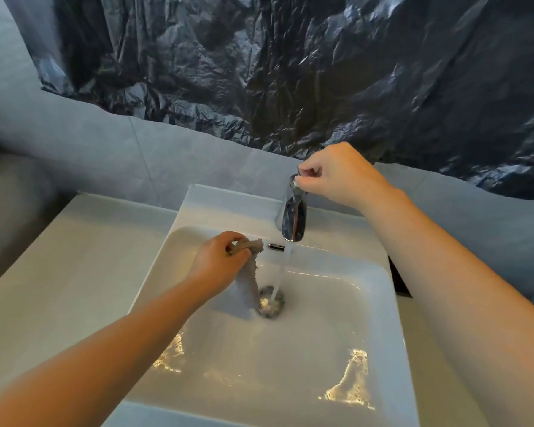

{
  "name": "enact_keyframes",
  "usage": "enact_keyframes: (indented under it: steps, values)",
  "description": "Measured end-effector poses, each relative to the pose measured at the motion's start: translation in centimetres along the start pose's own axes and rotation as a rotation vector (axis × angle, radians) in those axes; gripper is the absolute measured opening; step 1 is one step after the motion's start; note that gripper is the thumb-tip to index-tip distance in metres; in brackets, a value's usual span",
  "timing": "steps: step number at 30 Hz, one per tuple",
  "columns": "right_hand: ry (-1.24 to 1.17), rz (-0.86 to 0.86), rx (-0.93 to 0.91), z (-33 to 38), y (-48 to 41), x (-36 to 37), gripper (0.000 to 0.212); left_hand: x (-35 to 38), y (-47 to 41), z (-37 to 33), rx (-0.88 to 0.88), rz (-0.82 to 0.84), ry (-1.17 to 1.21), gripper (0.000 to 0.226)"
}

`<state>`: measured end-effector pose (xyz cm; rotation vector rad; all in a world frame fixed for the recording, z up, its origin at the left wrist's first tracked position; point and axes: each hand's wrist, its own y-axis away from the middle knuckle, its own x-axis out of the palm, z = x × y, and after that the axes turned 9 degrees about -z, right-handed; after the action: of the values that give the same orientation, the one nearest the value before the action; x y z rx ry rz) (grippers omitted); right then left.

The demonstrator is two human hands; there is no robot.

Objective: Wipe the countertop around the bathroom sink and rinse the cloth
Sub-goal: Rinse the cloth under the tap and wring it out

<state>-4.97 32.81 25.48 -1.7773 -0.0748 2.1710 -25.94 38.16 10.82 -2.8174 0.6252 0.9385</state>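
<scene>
My left hand (218, 261) is closed around a grey cloth (248, 280) that hangs down into the white sink (318, 340), its lower end close to the drain (271, 302). My right hand (336, 174) pinches the lever at the top of the chrome faucet (293, 215). Water (282, 271) runs from the spout straight onto the drain, just right of the cloth. The white countertop (84, 260) lies to the left of the basin.
Crumpled dark plastic sheeting (290, 72) covers the wall above the sink. Blue-grey wall tiles (154, 155) run behind the counter. A chrome overflow slot (276, 247) sits in the back of the basin. A dark object (398, 280) lies at the sink's right edge.
</scene>
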Motion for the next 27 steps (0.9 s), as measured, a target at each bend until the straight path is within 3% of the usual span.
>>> enact_keyframes:
  steps: [4,6,9,12,15,18,22,27]
  values:
    - [-0.132,-0.013,0.156,0.1,0.4,0.5,0.025,1.0,0.3,-1.2,-0.063,0.043,0.056,0.016]
    - [-0.313,-0.156,0.333,0.1,2.7,1.5,0.05,1.6,0.3,-1.6,-0.125,0.052,0.132,0.015]
    - [-0.468,-0.43,0.49,-0.2,8.5,4.3,0.035,2.4,0.5,-2.0,-0.16,0.098,0.183,0.013]
    - [-0.642,-0.252,0.58,-1.1,12.9,8.8,0.012,2.9,0.7,-2.2,-0.142,0.176,0.16,0.016]
    - [-0.778,-0.071,0.638,-1.3,14.2,12.3,0.013,3.0,1.0,-2.4,-0.141,0.226,0.199,0.014]
    - [-0.847,0.003,0.613,-1.1,13.8,13.9,0.019,2.8,1.0,-2.8,-0.168,0.261,0.337,0.007]
    - [-0.882,-0.023,0.641,-1.1,13.2,13.6,0.007,2.1,0.5,-3.0,-0.154,0.249,0.375,0.008]
    - [-0.888,-0.083,0.62,-0.4,13.4,13.3,0.019,1.7,0.1,-2.1,-0.166,0.171,0.319,0.009]
